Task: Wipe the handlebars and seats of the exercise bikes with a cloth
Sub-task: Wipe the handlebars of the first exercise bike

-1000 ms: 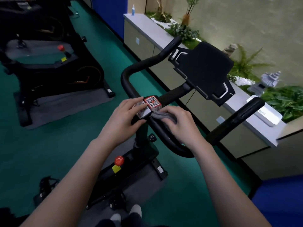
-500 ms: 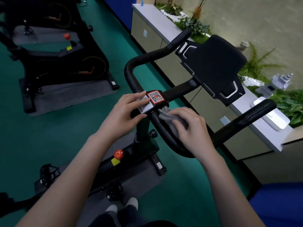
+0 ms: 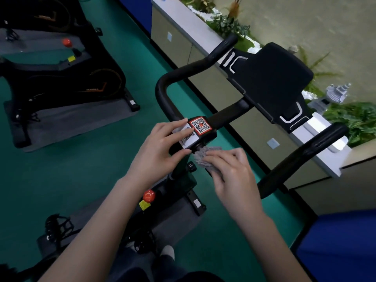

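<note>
Now, nearest the camera, both forearms reach up from the bottom edge toward the middle of the frame. The right hand (image 3: 234,176) has its fingers curled over a grey cloth (image 3: 203,158), pressing it onto the near curve of the black handlebar (image 3: 301,154), just below the centre block (image 3: 207,137). The left hand (image 3: 160,147) steadies that block. Its fingers lie across the white and red QR label (image 3: 200,125) and its thumb sits under the lower edge, so it pinches the block.

The coming stroke, I judge, turns on how the bar runs away from the cloth. One arm of it leaves from under the right hand and climbs toward the right edge of the frame, its long axis running from lower centre to middle right. The right hand is the nearer one and already carries the cloth, so sliding outward along that axis looks the natural wipe. The other arm bends up past the left hand toward top centre, and the cloth would have to cross the block to reach it.

Beyond the bar stands a black device holder (image 3: 272,78), then the grey worktop (image 3: 183,15) along the wall. A second bike (image 3: 67,82) sits at upper left. No seat shows.
</note>
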A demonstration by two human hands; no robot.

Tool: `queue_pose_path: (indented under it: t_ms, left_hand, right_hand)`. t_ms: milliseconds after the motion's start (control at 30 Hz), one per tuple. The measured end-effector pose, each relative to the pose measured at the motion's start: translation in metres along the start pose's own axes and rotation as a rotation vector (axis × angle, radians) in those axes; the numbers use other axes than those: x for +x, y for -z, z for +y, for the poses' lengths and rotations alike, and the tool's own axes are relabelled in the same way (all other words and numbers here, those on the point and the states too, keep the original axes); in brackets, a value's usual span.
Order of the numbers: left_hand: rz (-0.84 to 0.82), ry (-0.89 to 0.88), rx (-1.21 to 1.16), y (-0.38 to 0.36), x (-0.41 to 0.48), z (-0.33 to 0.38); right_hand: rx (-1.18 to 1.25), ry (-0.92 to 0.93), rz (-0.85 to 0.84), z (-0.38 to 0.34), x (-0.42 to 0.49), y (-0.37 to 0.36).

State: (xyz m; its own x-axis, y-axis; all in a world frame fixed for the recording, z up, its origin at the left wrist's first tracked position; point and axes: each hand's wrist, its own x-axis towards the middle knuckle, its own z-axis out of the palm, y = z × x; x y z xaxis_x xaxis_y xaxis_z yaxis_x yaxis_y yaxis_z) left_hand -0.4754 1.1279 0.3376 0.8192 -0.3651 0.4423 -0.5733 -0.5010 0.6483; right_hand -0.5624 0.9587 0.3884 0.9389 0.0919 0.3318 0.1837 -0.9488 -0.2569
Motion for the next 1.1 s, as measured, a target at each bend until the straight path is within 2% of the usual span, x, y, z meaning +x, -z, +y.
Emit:
queue_pose_path:
  t_ms: [133,267,333,500,767,833,967,1033,1100]
  left_hand:
    - [-0.015,-0.020,0.006,0.003,0.002,-0.001]
    - [-0.035,-0.070,0.004,0.007,0.004,-0.006]
    - [-0.047,-0.083,0.002,0.009,0.005,-0.008]
    - [-0.086,-0.115,-0.017,0.013,0.010,-0.015]
    - [-0.076,-0.134,-0.042,0.013,0.013,-0.018]
    - [-0.075,-0.131,-0.058,0.013,0.014,-0.019]
    - [-0.074,-0.130,-0.073,0.011,0.014,-0.021]
    - [-0.071,-0.133,-0.067,0.011,0.014,-0.021]
    - [-0.069,-0.129,-0.060,0.010,0.014,-0.020]
  right_hand:
    - [-0.106,-0.179,0.150,-0.013,-0.019,-0.002]
    - [-0.043,-0.392,0.474,-0.045,-0.014,-0.030]
    - [0.007,-0.465,0.581,-0.062,-0.006,-0.053]
    - [0.043,-0.539,0.752,-0.082,0.004,-0.094]
    - [-0.079,-0.549,0.787,-0.071,-0.022,-0.093]
    - [-0.107,-0.603,0.836,-0.067,-0.035,-0.084]
    - [-0.124,-0.835,0.907,-0.053,-0.055,-0.052]
    - [-0.136,-0.810,0.908,-0.050,-0.050,-0.038]
    - [-0.116,-0.709,0.783,-0.050,-0.033,-0.033]
